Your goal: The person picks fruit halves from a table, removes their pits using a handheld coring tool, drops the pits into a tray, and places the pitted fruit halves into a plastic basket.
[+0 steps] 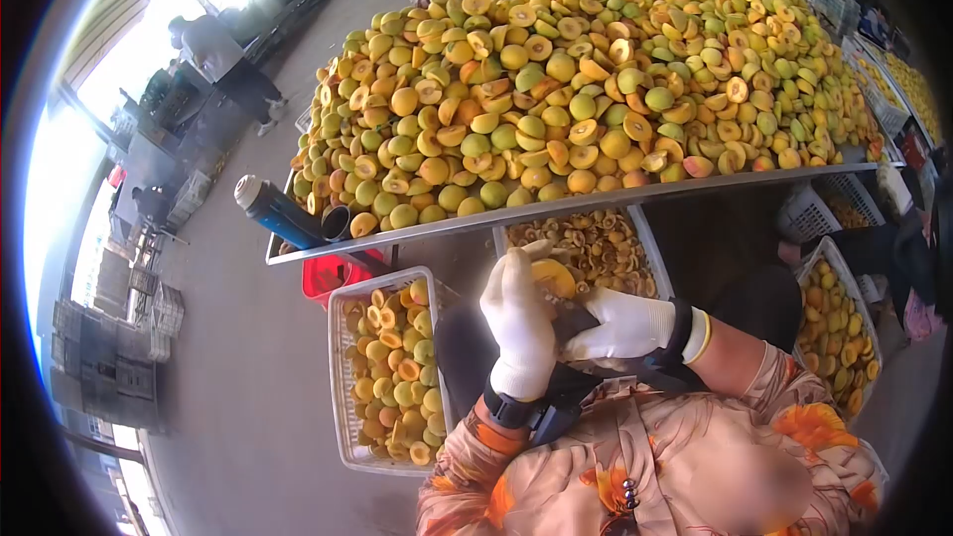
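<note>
White-gloved, my left hand [519,323] is closed on a yellow fruit half [554,279], its fingers pointing toward the table. My right hand [623,326], also in a white glove, is closed beside it around something dark that I cannot make out. Both hands meet in front of my body, above a crate of pits and fruit scraps [625,250]. Beyond them a large heap of halved yellow and green fruit [536,109] lies on a metal-edged table [596,201].
A white crate of fruit halves [340,387] stands at the left, near a red bucket [320,278]. A blue bottle [283,213] and a dark cup [337,223] are at the table's left corner. Another fruit crate [867,337] stands right. Several people are around.
</note>
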### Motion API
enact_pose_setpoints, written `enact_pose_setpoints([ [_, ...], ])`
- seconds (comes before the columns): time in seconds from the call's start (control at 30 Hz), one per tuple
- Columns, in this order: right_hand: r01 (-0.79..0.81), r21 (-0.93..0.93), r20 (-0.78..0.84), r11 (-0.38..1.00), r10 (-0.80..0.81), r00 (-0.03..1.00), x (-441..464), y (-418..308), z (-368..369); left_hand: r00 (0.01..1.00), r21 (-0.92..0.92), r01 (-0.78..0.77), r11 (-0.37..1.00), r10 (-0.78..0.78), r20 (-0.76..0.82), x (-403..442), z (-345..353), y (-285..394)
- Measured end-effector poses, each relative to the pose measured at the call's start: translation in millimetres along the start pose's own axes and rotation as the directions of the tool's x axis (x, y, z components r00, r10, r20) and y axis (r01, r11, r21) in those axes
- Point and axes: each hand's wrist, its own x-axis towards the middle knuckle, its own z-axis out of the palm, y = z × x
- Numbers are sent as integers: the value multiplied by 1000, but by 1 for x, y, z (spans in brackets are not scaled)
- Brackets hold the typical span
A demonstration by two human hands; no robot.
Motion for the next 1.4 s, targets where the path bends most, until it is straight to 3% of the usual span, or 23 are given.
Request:
enact_pose_setpoints([
  [0.07, 17, -102, -28, 995, -20, 999, -5, 2, -5, 989, 47, -117, 992, 112, 98, 4, 0, -12],
  [0.13, 146, -257, -11, 955, -154, 988, -8, 1, -7, 960, 126, -220, 967, 192, 202, 3, -2, -9],
  [0.23, 97, -197, -47, 976, -108, 993, -11, 10, -8, 900, 237, -386, 891, 308, 309, 11, 0, -11],
  [0.27, 87, -158, -57, 984, -97, 994, -11, 13, -8, 957, 121, -203, 972, 171, 235, 6, 3, -9],
  [0.4, 97, 14, -64, 995, -96, 993, -16, 7, -9, 957, 135, -95, 986, 53, 287, 10, 4, -8],
  [0.5, 172, 46, -56, 984, -169, 984, -13, 12, -11, 839, 258, -375, 890, 208, 502, 23, 2, -1],
  [0.53, 209, 48, -55, 977, -206, 977, -11, 14, -12, 850, 248, -332, 910, 175, 496, 24, 4, 0],
  [0.63, 29, 291, 35, 956, -41, 999, -18, 3, -15, 862, 208, -252, 945, 121, 492, 28, 10, 0],
  [0.7, -123, 302, 83, 945, 103, 991, -28, -17, -23, 847, 190, -253, 949, 122, 517, 31, 11, -8],
  [0.73, -205, 310, 111, 928, 179, 978, -31, -21, -25, 788, 211, -373, 903, 188, 586, 36, 11, -8],
  [0.83, -168, 361, 119, 917, 133, 984, -24, -1, -25, 603, 252, -670, 698, 314, 733, 55, 14, -3],
  [0.93, -256, 505, 224, 824, 161, 961, -27, -7, -32, 781, 244, -259, 934, 53, 623, 50, 12, -5],
  [1.0, -274, 564, 248, 779, 157, 956, -27, -3, -34, 840, 189, -4, 982, -99, 533, 47, 12, -14],
  [1.03, -287, 595, 262, 751, 156, 952, -26, 0, -32, 831, 184, -40, 982, -69, 551, 47, 10, -18],
  [1.1, -165, 352, 107, 921, 136, 985, -18, 12, -32, 811, 170, -113, 979, -8, 585, 51, 10, -22],
  [1.13, -114, 207, 37, 972, 109, 993, -14, 15, -31, 759, 244, -309, 919, 84, 646, 56, 9, -20],
  [1.2, -71, 228, 31, 971, 65, 997, -13, 11, -29, 588, 280, -639, 717, 221, 778, 67, 9, -11],
  [1.23, -44, 237, 25, 971, 39, 999, -11, 8, -29, 635, 272, -544, 794, 178, 752, 67, 7, -12],
  [1.33, -232, 496, 208, 837, 145, 967, -9, 9, -30, 745, 202, -262, 944, 65, 664, 66, 1, -22],
  [1.4, -297, 649, 348, 700, 73, 935, -5, 20, -31, 779, 148, -108, 983, -9, 627, 61, -1, -22],
])
